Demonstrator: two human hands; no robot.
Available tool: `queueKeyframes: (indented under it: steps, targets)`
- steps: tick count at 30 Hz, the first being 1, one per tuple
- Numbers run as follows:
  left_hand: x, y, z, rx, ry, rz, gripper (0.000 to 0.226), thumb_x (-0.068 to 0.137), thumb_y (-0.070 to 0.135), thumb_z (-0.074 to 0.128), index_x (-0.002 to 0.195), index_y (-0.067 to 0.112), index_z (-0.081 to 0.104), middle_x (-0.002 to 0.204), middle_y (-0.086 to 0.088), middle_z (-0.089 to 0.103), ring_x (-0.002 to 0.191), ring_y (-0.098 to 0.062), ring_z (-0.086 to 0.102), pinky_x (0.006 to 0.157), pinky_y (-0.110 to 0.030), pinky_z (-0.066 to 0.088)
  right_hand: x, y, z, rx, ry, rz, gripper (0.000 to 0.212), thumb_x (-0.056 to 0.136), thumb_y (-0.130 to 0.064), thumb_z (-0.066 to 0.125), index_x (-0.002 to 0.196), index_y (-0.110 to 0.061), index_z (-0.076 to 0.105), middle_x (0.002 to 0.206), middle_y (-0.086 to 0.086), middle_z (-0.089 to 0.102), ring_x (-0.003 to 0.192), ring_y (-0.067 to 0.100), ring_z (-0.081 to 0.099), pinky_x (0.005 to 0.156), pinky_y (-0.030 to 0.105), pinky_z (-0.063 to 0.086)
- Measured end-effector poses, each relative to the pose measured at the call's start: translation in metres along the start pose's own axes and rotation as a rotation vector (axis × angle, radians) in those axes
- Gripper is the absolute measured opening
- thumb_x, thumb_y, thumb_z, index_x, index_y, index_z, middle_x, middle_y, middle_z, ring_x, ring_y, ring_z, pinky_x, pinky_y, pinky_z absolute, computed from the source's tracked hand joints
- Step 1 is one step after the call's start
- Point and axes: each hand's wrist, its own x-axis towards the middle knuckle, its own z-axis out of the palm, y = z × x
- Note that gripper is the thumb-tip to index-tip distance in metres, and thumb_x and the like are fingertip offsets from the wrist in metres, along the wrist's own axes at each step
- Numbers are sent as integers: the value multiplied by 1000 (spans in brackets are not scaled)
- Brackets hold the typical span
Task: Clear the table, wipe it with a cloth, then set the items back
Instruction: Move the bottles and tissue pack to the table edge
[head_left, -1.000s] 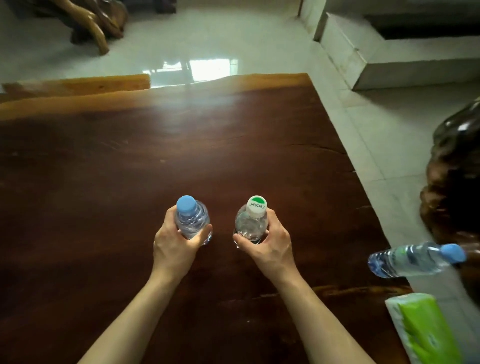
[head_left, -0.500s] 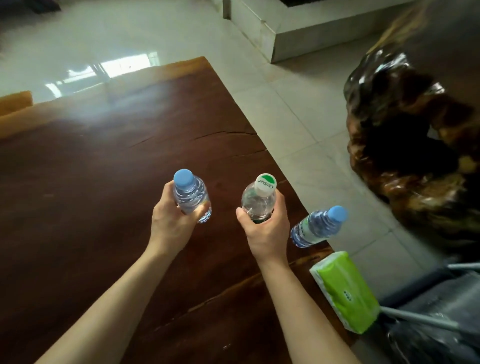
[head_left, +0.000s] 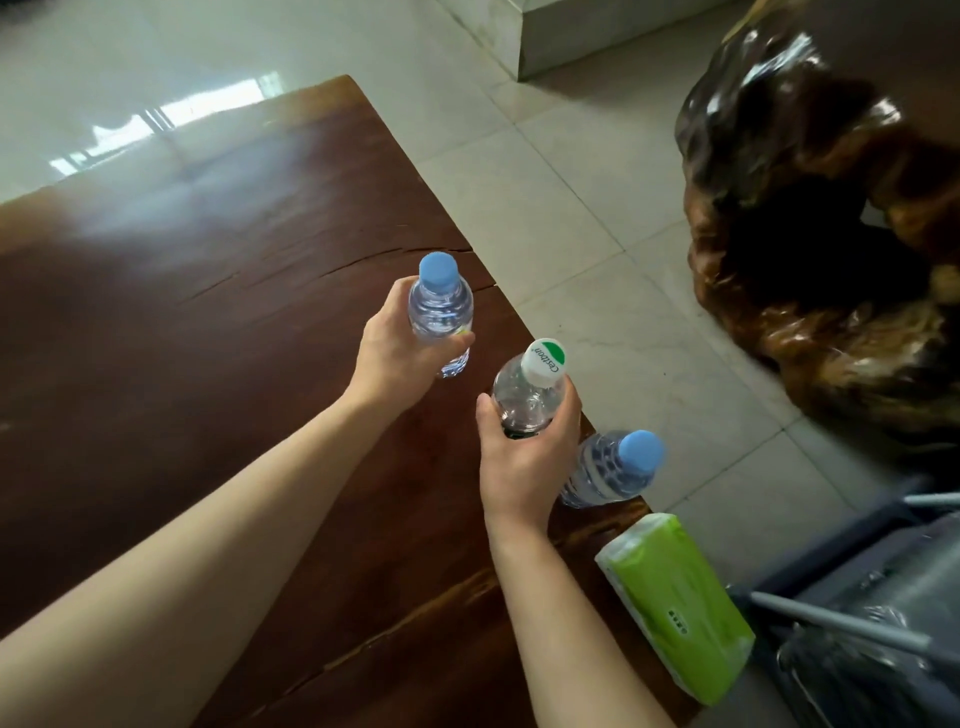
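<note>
My left hand grips a clear water bottle with a blue cap, held above the dark wooden table near its right edge. My right hand is closed around a second clear bottle with a white and green cap. Just right of that hand, a third bottle with a blue cap stands at the table's edge, partly hidden behind my fingers. A green pack of tissues lies at the near right corner, overhanging the edge.
A large glossy carved root stool stands on the tiled floor to the right. A grey bin with metal rods sits at the lower right. A pale stone step is at the far top.
Both hands have carried their bottles to the right, toward the table's right edge. The view has swung right, bringing the standing bottle and tissue pack closer to my right hand.
</note>
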Motion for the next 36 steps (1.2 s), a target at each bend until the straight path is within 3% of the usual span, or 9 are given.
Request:
queueKeyframes:
  steps: [5, 8, 12, 16, 18, 23, 25, 30, 36]
  targets:
    - [12, -2, 13, 10, -42, -7, 62, 72, 30, 86, 125, 23, 55, 106, 11, 66, 101, -12, 65, 91, -35, 53, 8, 6, 4, -43, 1, 3, 75, 74, -28, 87, 137, -10, 50, 131, 4, 60, 116, 7, 51, 98, 2, 31]
    - [15, -4, 20, 9, -68, -13, 63, 71, 31, 86, 126, 22, 54, 110, 9, 67, 103, -14, 65, 92, -38, 54, 9, 12, 5, -58, -9, 6, 75, 75, -29, 87, 137, -8, 51, 132, 8, 61, 120, 14, 55, 99, 3, 32]
    - [19, -5, 30, 2, -103, -5, 64, 72, 30, 87, 126, 23, 54, 109, 11, 66, 102, -12, 65, 91, -38, 55, 4, 16, 6, -97, -33, -26, 77, 75, -28, 87, 138, -4, 50, 135, 10, 59, 126, 21, 55, 106, 15, 37]
    - [24, -6, 33, -2, -136, -6, 64, 72, 33, 87, 125, 28, 52, 101, 19, 65, 97, 4, 62, 85, -26, 51, 2, 17, 7, -93, -49, -19, 80, 76, -27, 87, 140, -4, 46, 138, 11, 57, 128, 19, 53, 105, 6, 32]
    - [24, -6, 33, 1, -153, -16, 66, 72, 34, 87, 127, 29, 50, 106, 16, 65, 99, -1, 64, 88, -30, 53, 2, 17, 6, -106, -55, -24, 80, 77, -28, 86, 141, -3, 45, 138, 12, 56, 128, 18, 53, 105, 6, 33]
    - [13, -8, 24, 37, -169, -21, 82, 71, 38, 88, 139, 27, 44, 131, 8, 63, 120, -12, 59, 102, -41, 50, 3, 14, 4, -159, -83, -4, 83, 77, -33, 85, 142, -2, 43, 140, 15, 54, 131, 26, 52, 109, 36, 43]
    - [2, -14, 13, 95, -143, -28, 87, 71, 43, 87, 143, 25, 42, 142, 4, 57, 127, -13, 54, 107, -36, 46, 2, 13, 4, -174, -102, 7, 86, 77, -33, 85, 143, -1, 41, 144, 17, 52, 134, 29, 49, 112, 36, 40]
    - [-36, -37, -18, 153, -55, -84, 76, 78, 48, 81, 140, 20, 48, 142, 2, 55, 125, -13, 56, 105, -32, 46, -5, 12, -2, -200, -164, 44, 97, 78, -30, 84, 152, 0, 29, 154, 20, 40, 143, 30, 38, 112, 15, 20]
    - [-90, -45, -49, 185, 27, -96, 62, 84, 54, 71, 136, 24, 53, 136, 7, 58, 122, -7, 56, 97, -21, 39, -30, 9, -16, -267, -238, 52, 100, 81, -30, 81, 154, 3, 21, 159, 22, 31, 148, 32, 29, 119, 26, 15]
